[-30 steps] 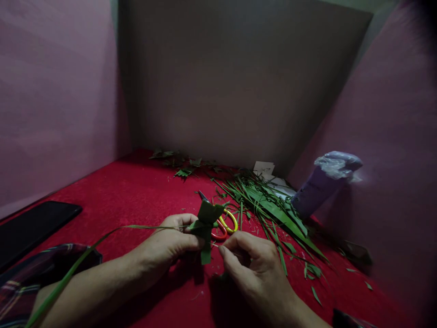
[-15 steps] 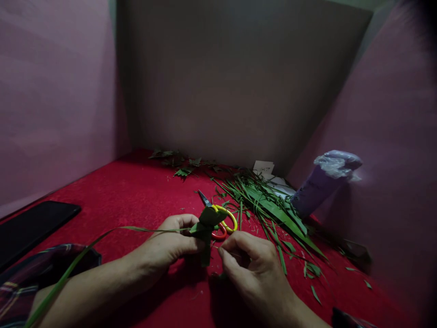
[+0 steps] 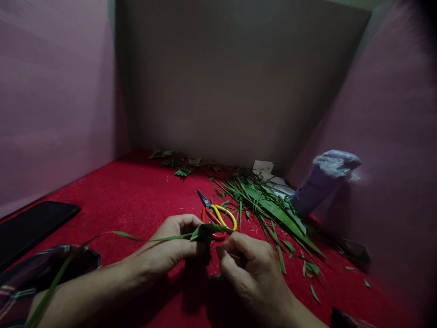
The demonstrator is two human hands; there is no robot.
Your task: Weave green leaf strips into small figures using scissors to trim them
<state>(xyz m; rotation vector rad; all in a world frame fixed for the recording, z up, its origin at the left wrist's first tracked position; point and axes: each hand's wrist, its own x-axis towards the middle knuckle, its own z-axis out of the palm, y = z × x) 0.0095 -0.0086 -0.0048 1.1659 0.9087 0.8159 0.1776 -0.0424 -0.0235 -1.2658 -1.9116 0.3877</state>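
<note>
My left hand (image 3: 172, 241) pinches a folded green leaf (image 3: 204, 233) between thumb and fingers. From that leaf a long thin strip (image 3: 126, 235) runs left across my wrist and down past my forearm. My right hand (image 3: 251, 264) is closed just to the right of the leaf, thumb against the curled fingers; what it holds, if anything, is hidden. Right behind the leaf lie scissors (image 3: 223, 214) with one yellow and one red handle, their tip pointing up and left. The leaf covers part of the red handle.
A heap of long green leaves (image 3: 269, 205) spreads to the right, with leaf scraps (image 3: 184, 171) farther back. A purple container (image 3: 314, 187) with clear plastic on top leans by the right wall. White cards (image 3: 262, 166) lie behind the heap. A black flat object (image 3: 37, 228) lies left on red cloth (image 3: 136, 191).
The folded leaf has tipped lower in my left hand, so more of the scissors shows. The long strip has shifted at the left. My right hand has hardly moved.
</note>
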